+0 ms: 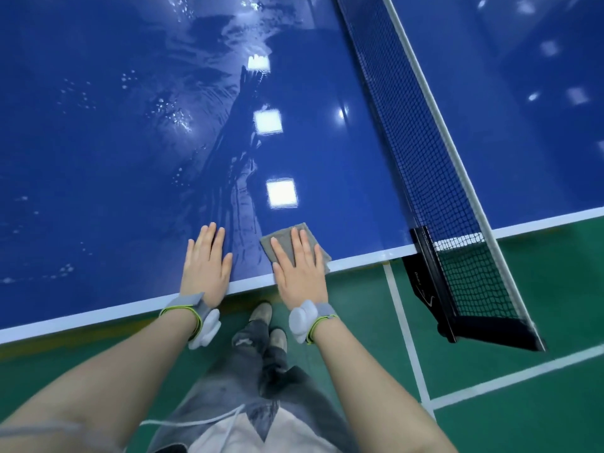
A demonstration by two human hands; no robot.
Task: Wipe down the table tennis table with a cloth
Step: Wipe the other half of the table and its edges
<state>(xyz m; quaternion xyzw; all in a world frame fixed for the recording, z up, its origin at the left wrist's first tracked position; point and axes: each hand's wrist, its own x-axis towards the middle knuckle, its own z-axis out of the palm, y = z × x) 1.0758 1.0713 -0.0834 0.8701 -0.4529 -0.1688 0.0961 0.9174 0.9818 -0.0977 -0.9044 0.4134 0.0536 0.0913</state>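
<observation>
In the head view, the blue table tennis table (114, 142) fills the upper part, and its white near edge runs across the picture from lower left to upper right. The grey cloth (283, 237) lies flat on the table just at this near edge, not far from the net. The right hand (299, 273) presses on the cloth with straight fingers, flat and not curled, and holds nothing. The left hand (206, 261) rests flat on the bare blue surface just beside it, also with straight fingers. Both wrists carry a grey band with a white device.

The surface is glossy and wet: water drops (170, 114) and streaks shine on it, and square ceiling lights (281, 193) reflect in it. The black net (425, 152) with its clamp (428, 273) crosses the table at the right. Below the edge is a green floor (510, 403) with white lines, and the person's shoes (261, 313) stand there.
</observation>
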